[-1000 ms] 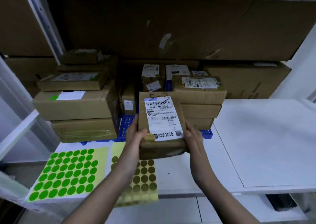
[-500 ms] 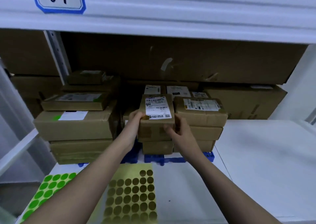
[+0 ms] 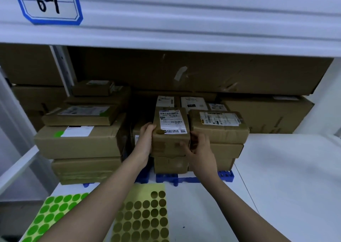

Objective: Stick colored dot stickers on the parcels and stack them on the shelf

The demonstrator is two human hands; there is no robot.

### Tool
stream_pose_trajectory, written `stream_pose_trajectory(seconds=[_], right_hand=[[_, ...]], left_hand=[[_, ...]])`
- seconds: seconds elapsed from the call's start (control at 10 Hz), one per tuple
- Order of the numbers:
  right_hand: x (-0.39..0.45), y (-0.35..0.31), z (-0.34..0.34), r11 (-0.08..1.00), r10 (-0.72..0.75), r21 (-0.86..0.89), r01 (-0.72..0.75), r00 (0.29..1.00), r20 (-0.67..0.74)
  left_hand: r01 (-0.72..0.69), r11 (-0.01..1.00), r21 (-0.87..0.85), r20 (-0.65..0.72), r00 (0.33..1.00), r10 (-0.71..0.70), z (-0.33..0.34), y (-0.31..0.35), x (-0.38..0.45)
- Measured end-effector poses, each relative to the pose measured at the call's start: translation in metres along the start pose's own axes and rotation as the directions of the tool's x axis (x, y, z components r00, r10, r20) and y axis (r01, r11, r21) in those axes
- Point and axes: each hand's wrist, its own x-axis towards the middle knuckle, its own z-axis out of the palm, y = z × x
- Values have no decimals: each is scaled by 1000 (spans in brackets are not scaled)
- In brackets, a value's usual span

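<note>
Both the left hand (image 3: 145,140) and right hand (image 3: 200,149) grip a labelled parcel (image 3: 170,131) with curled fingers, resting it atop a stacked box (image 3: 170,164) on the shelf (image 3: 286,177).

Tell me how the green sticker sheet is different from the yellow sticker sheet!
The green sticker sheet has bright green dots; the yellow sticker sheet has dull gold ones. The green sheet lies further left, tilted and cut off by the picture's edge; the yellow sheet lies nearer the middle, partly under the left arm. The yellow sheet's top has bare spots without dots; the green sheet's visible part looks full. Both lie flat on the white shelf and hold round dots in rows.
</note>
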Motion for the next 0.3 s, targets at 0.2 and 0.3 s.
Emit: stream_pose_trajectory(seconds=[0.2, 0.3], right_hand=[[-3, 5, 5, 1000, 3, 16, -1, 989, -146], [-5, 7, 4, 999, 25, 30, -19, 977, -211]], left_hand=[[-88, 990, -109, -33, 996, 85, -6, -10, 4], [-208, 978, -24, -173, 964, 201, -12, -9, 0]])
